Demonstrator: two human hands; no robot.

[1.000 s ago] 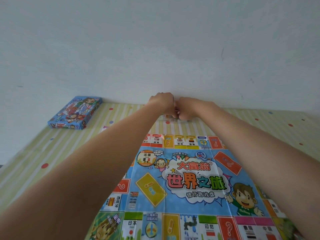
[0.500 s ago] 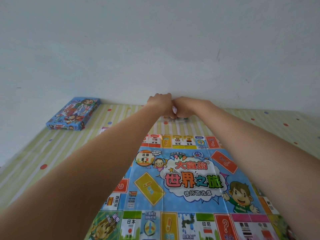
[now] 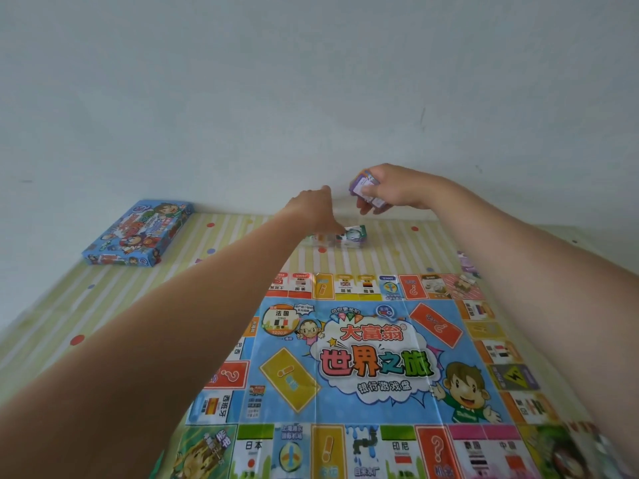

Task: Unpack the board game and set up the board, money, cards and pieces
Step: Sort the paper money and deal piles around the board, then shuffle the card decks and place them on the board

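Striped tablecloth (image 3: 103,305), hands parted, right fingers (image 3: 380,194) pinching raised cards (image 3: 361,184), left hand's (image 3: 311,209) fingers hidden.

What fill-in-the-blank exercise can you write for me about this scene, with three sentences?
1. The cards are held up in the ____ hand.
2. The box lies to the ____ of the board.
3. The left hand reaches toward a pack that lies beyond the board's ____ edge.
Missing words: right; left; far.
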